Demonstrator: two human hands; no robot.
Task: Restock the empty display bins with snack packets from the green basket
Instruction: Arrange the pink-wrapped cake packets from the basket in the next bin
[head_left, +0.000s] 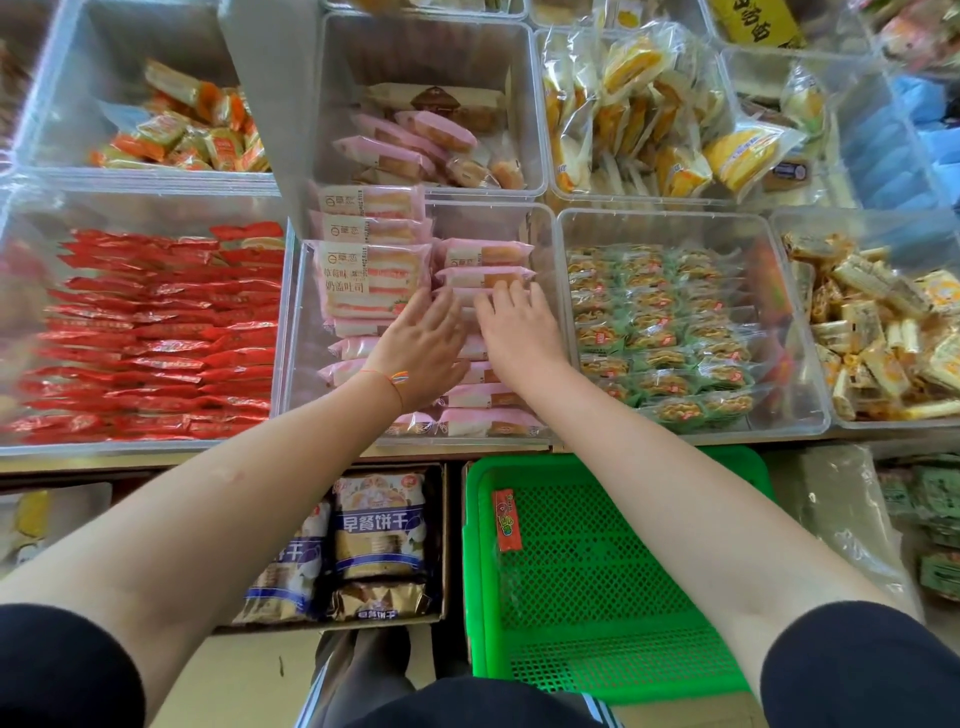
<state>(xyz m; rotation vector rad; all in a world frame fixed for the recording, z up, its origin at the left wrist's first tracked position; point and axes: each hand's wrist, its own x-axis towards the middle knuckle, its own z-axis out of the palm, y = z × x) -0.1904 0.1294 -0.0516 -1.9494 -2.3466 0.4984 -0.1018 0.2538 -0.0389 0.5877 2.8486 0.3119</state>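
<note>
Your left hand (421, 353) and right hand (517, 332) lie flat, fingers straight, on pink packets (483, 397) in the middle bin (545, 332), gripping nothing. Below, the green basket (597, 582) holds one red packet (506, 519) (writing unreadable).

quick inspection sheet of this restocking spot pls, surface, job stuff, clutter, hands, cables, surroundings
surface: display counter edge carrying clear bins side by side
job's things: green basket below the counter, holding only one small red packet; centre bin filled with rows of pink packets
clutter: cardboard box of biscuit bags left of the basket
grippers: left hand and right hand lie flat on the pink packets, fingers straight
cables: nothing seen
surroundings: red packets in the left bin, green packets in the right bin
</note>
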